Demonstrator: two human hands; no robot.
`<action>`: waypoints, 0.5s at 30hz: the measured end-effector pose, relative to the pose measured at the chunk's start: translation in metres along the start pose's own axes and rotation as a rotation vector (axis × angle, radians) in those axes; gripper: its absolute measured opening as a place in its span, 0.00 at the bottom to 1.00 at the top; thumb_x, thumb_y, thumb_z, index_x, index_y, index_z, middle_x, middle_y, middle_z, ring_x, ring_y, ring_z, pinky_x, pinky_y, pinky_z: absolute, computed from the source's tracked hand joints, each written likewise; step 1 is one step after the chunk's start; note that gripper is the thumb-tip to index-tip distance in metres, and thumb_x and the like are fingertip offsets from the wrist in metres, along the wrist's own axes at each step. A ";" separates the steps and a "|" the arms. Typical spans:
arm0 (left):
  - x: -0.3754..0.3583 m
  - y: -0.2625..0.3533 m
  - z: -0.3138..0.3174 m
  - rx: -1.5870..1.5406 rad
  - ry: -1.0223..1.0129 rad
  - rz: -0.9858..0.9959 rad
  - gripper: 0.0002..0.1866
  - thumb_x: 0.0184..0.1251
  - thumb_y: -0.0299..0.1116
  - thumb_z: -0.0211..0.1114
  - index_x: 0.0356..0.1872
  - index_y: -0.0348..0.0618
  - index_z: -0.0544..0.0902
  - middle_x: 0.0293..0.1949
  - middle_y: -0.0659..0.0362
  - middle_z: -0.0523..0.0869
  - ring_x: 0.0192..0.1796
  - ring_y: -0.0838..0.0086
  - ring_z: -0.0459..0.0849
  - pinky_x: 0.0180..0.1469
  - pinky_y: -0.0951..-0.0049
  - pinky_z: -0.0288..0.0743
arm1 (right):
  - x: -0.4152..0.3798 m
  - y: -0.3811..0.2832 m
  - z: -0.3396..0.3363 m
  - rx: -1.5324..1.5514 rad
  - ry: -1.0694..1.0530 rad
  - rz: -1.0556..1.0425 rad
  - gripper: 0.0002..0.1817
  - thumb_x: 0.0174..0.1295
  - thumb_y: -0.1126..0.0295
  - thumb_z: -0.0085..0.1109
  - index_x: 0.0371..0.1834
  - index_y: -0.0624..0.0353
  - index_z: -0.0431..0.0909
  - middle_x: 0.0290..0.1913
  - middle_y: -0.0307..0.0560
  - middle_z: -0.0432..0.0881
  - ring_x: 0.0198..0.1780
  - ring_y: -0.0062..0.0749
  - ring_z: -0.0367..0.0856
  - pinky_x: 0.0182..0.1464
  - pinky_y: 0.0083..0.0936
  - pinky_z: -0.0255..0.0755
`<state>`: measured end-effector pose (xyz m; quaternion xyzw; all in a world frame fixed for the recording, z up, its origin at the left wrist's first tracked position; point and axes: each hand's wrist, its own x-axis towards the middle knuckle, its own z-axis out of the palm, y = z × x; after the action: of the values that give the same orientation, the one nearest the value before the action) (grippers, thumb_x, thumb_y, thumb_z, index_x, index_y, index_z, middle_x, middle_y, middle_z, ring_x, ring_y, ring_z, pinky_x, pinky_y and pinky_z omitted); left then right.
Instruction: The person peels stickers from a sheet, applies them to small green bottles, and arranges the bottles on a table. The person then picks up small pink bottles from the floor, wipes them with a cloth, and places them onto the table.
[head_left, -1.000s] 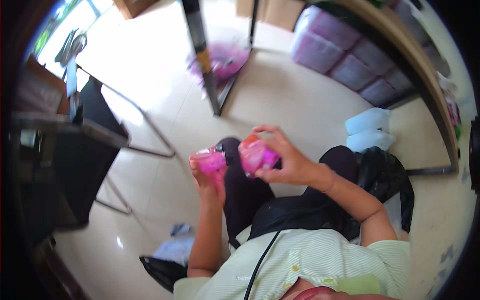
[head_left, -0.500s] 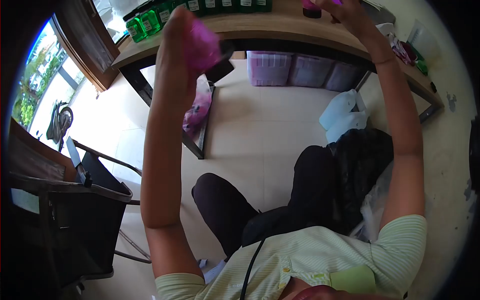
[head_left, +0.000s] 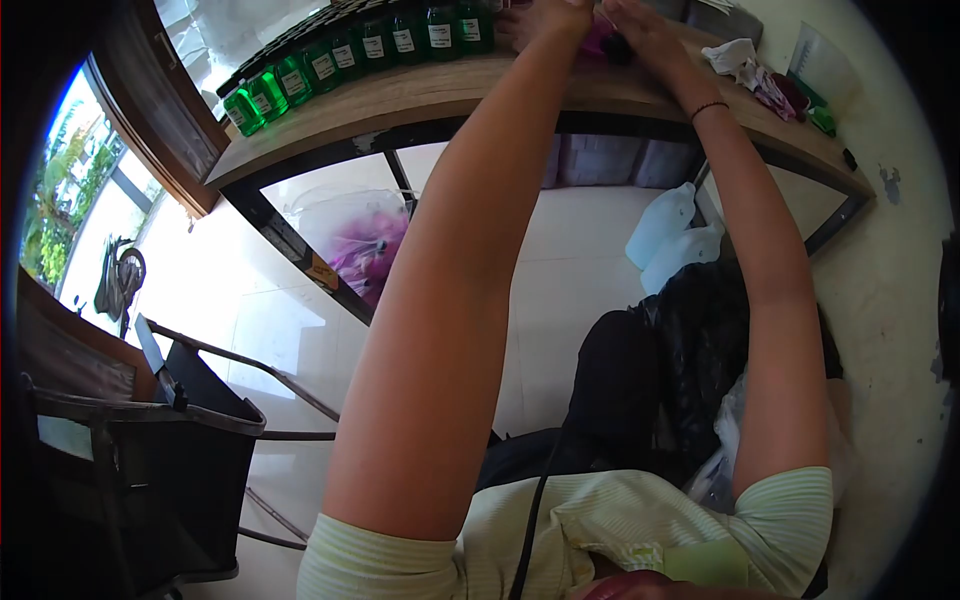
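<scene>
At the top edge of the head view, my left hand (head_left: 552, 16) is over the tabletop, just right of the row of green bottles (head_left: 372, 45). The frame edge cuts it off and its fingers are partly hidden behind the wrist, so its grip cannot be made out. Close beside it on the right, my right hand (head_left: 648, 38) is closed around a bright pink item with a black part (head_left: 601, 44). Most of that item is covered by the fingers. The green bottles have black caps and white labels and stand in rows.
A wooden table (head_left: 310, 108) with a black metal frame spans the top. Crumpled cloths (head_left: 752, 72) lie on its right end. Below are a bag of pink items (head_left: 365, 250), plastic bins (head_left: 600, 160) and pale jugs (head_left: 672, 235). A black chair (head_left: 165, 470) stands left.
My left hand has swung right and forward from the table's left part to beside my right hand. My right hand has shifted slightly left and down in the view, and more green bottles show.
</scene>
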<state>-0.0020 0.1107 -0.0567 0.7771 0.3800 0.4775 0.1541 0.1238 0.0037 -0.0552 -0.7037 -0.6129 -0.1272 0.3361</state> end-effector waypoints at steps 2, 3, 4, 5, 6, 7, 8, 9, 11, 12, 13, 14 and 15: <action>-0.009 0.003 -0.012 -0.025 -0.202 0.068 0.26 0.59 0.54 0.53 0.50 0.47 0.81 0.54 0.43 0.77 0.53 0.51 0.78 0.54 0.63 0.72 | -0.019 -0.030 0.004 -0.150 0.245 -0.364 0.25 0.64 0.51 0.48 0.52 0.61 0.75 0.55 0.55 0.75 0.56 0.46 0.73 0.59 0.35 0.65; -0.012 0.000 -0.020 -0.105 -0.320 0.159 0.23 0.59 0.50 0.55 0.49 0.47 0.81 0.54 0.43 0.77 0.53 0.52 0.78 0.54 0.63 0.72 | -0.025 -0.040 0.001 -0.078 0.193 -0.342 0.25 0.65 0.51 0.46 0.53 0.61 0.75 0.55 0.54 0.75 0.56 0.45 0.73 0.59 0.34 0.65; -0.014 -0.004 -0.027 -0.187 -0.435 0.245 0.20 0.59 0.45 0.56 0.49 0.47 0.81 0.53 0.43 0.77 0.54 0.53 0.78 0.54 0.64 0.71 | -0.029 -0.052 -0.002 -0.003 0.138 -0.321 0.25 0.66 0.51 0.44 0.53 0.61 0.75 0.55 0.53 0.76 0.57 0.43 0.73 0.59 0.33 0.65; -0.015 -0.008 -0.033 -0.269 -0.451 0.277 0.20 0.58 0.42 0.57 0.49 0.46 0.81 0.52 0.42 0.78 0.54 0.55 0.78 0.53 0.65 0.71 | -0.030 -0.063 -0.004 0.074 0.077 -0.303 0.24 0.67 0.52 0.43 0.53 0.61 0.75 0.55 0.52 0.76 0.57 0.42 0.73 0.59 0.32 0.65; -0.018 -0.012 -0.039 -0.351 -0.467 0.303 0.19 0.57 0.39 0.58 0.49 0.46 0.80 0.51 0.42 0.78 0.54 0.56 0.78 0.53 0.65 0.71 | -0.032 -0.071 -0.005 0.048 0.051 -0.307 0.25 0.67 0.52 0.42 0.53 0.61 0.75 0.54 0.52 0.77 0.57 0.42 0.73 0.59 0.31 0.65; -0.020 -0.024 -0.041 -0.430 -0.485 0.322 0.19 0.56 0.36 0.59 0.50 0.45 0.80 0.50 0.42 0.79 0.54 0.58 0.78 0.53 0.66 0.71 | -0.037 -0.075 -0.007 0.027 0.021 -0.308 0.25 0.67 0.52 0.42 0.54 0.61 0.74 0.54 0.52 0.77 0.58 0.41 0.73 0.59 0.30 0.65; -0.036 -0.040 -0.060 -0.117 -0.489 0.278 0.20 0.57 0.37 0.59 0.52 0.45 0.78 0.48 0.43 0.80 0.51 0.58 0.79 0.51 0.67 0.72 | -0.038 -0.076 -0.008 0.004 -0.009 -0.317 0.25 0.68 0.52 0.42 0.54 0.61 0.74 0.53 0.53 0.78 0.58 0.41 0.73 0.59 0.30 0.65; -0.068 -0.052 -0.096 -0.264 -0.453 0.285 0.22 0.58 0.39 0.59 0.55 0.47 0.75 0.49 0.44 0.79 0.52 0.57 0.78 0.52 0.66 0.71 | -0.037 -0.073 -0.007 -0.057 -0.029 -0.242 0.24 0.67 0.52 0.43 0.55 0.60 0.74 0.53 0.52 0.78 0.58 0.41 0.73 0.58 0.30 0.65; -0.142 -0.071 -0.180 -1.003 -0.292 0.368 0.30 0.59 0.47 0.60 0.62 0.51 0.68 0.56 0.45 0.74 0.57 0.56 0.74 0.56 0.61 0.68 | -0.033 -0.067 -0.006 -0.188 -0.063 -0.099 0.24 0.67 0.53 0.45 0.56 0.60 0.73 0.53 0.52 0.78 0.58 0.42 0.72 0.58 0.30 0.65; -0.180 -0.105 -0.205 -0.778 0.024 0.510 0.11 0.69 0.31 0.55 0.46 0.35 0.74 0.38 0.55 0.79 0.43 0.71 0.82 0.46 0.73 0.78 | -0.035 -0.079 -0.011 -0.301 -0.130 0.009 0.32 0.67 0.45 0.37 0.60 0.61 0.67 0.55 0.54 0.75 0.57 0.43 0.73 0.55 0.33 0.67; -0.219 -0.133 -0.220 -0.910 0.173 0.400 0.09 0.67 0.20 0.52 0.46 0.32 0.75 0.39 0.55 0.78 0.43 0.73 0.82 0.46 0.75 0.77 | -0.038 -0.092 -0.016 -0.420 -0.209 0.110 0.39 0.66 0.38 0.29 0.64 0.63 0.61 0.58 0.57 0.71 0.55 0.44 0.74 0.52 0.37 0.69; -0.264 -0.186 -0.230 -0.666 0.308 0.358 0.10 0.69 0.21 0.47 0.48 0.30 0.71 0.40 0.52 0.80 0.41 0.71 0.82 0.45 0.73 0.76 | -0.036 -0.088 -0.012 -0.446 -0.225 0.108 0.39 0.66 0.38 0.30 0.64 0.63 0.62 0.58 0.57 0.71 0.56 0.43 0.73 0.53 0.36 0.69; -0.315 -0.232 -0.238 -0.510 0.400 0.178 0.11 0.69 0.21 0.47 0.49 0.33 0.72 0.40 0.54 0.80 0.40 0.73 0.81 0.42 0.74 0.75 | -0.036 -0.081 -0.004 -0.417 -0.222 0.078 0.38 0.66 0.39 0.31 0.64 0.62 0.62 0.58 0.57 0.71 0.56 0.43 0.73 0.53 0.36 0.68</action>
<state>-0.3895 0.0034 -0.2755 0.6346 0.2018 0.7117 0.2238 0.0399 -0.0249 -0.0473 -0.7908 -0.5788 -0.1598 0.1184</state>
